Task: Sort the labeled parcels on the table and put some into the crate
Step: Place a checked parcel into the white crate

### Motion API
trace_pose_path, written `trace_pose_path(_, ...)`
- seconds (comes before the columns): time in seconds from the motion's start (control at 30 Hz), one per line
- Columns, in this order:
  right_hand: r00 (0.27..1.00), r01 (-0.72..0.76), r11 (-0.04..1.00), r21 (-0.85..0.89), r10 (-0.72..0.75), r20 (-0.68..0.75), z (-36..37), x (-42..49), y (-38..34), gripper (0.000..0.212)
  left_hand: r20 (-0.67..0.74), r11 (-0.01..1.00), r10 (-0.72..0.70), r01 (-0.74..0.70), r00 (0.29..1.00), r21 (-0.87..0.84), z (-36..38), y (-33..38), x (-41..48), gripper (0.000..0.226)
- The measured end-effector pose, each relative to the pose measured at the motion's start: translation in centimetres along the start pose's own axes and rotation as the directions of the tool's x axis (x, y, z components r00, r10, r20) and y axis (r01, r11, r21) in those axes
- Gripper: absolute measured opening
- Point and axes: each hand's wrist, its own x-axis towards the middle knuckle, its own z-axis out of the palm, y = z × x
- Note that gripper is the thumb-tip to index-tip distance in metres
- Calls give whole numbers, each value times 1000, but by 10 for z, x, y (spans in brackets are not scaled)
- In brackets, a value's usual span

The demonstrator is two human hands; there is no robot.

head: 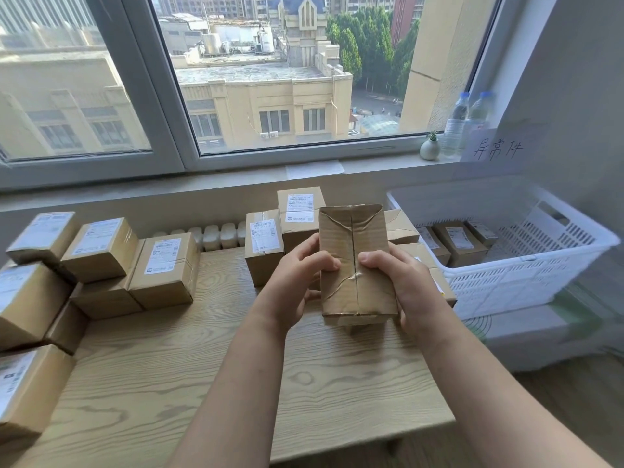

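Creased cardboard parcel (351,238) held over the wooden table (236,366).
The left hand (293,282) and right hand (405,282) clamp its sides, taped seam facing up; the white crate (526,261) sits at 3 o'clock, labelled parcels (165,268) at 9 o'clock.

Our table (236,366) before the window (270,79)
We hold a parcel (354,261) over it between left hand (293,282) and right hand (401,282); a stack (101,251) lies left, more parcels (263,244) stand behind, the crate (540,265) at right has three boxes (459,241) inside.
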Motion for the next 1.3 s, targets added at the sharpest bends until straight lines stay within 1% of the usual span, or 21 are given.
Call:
trace_pose_path(0.07,1000,-1,1000,-3,1,2,-1,1,0,13,6,1000,0,0,1000,-5,0,1,0,54)
trace_pose_path(0.13,1000,-2,1000,-15,2,15,-1,1,1,18,-2,1000,-2,2,1000,-13,-1,1,1,54)
trace_pose_path(0.23,999,-16,999,-49,18,51,-1,3,5,46,-8,998,4,-4,1000,-57,-3,2,1,58)
trace_pose_path(0.27,998,-25,997,-71,29,59,-1,4,6,53,-10,997,3,-4,1000,-78,-5,2,2,59)
trace_pose_path(0.3,997,-40,995,-88,45,59,0,4,6,56,-19,995,-3,1,1000,-103,-6,1,2,57)
trace_pose_path(0.37,996,-84,995,-60,85,26,-1,5,3,49,-38,981,-16,9,999,-196,-10,-2,0,47)
trace_pose_path(0.43,993,-115,993,3,115,-9,-3,7,1,37,-7,935,-29,24,1000,-353,-12,-3,-4,41)
trace_pose_path(0.47,993,-114,994,-2,114,-7,-4,7,0,32,11,916,-31,33,999,-400,-13,-5,-5,39)
trace_pose_path(0.57,995,-98,995,4,99,-2,-4,5,0,26,31,890,-53,62,998,-451,-14,-6,-7,35)
trace_pose_path(0.63,997,-73,997,23,73,-23,-6,2,0,27,9,917,-56,55,998,-396,-16,-8,-5,38)
trace_pose_path(0.7,998,-27,999,39,29,-50,-8,0,-1,34,-64,962,-28,10,998,-274,-18,-10,-2,49)
trace_pose_path(0.77,998,26,1000,7,-26,-58,-8,-1,0,40,-141,984,-31,5,990,-178,-20,-11,-1,62)
trace_pose_path(0.8,997,51,998,-23,-52,-58,-8,-2,0,40,-155,990,-30,8,988,-140,-19,-11,-2,60)
trace_pose_path(0.87,994,90,992,-85,-95,-57,-6,-2,2,37,-132,998,-24,16,991,-62,-13,-6,-6,44)
trace_pose_path(0.9,992,106,989,-108,-112,-54,-6,-2,4,36,-116,999,-29,26,993,-24,-9,-3,-8,44)
trace_pose_path(1.0,989,142,980,-136,-146,-23,-5,-2,5,42,-113,995,-14,25,993,93,-2,2,-8,58)
trace_pose_path(1.03,988,150,979,-141,-154,-16,-5,-2,6,45,-130,994,-19,34,991,108,-1,2,-7,59)
trace_pose_path(1.17,985,164,972,-166,-169,-14,-7,0,8,51,-166,993,-34,51,986,104,-2,-1,-5,51)
trace_pose_path(1.3,984,175,969,-177,-178,-4,-11,0,10,52,-180,999,3,7,984,54,-3,-4,-4,59)
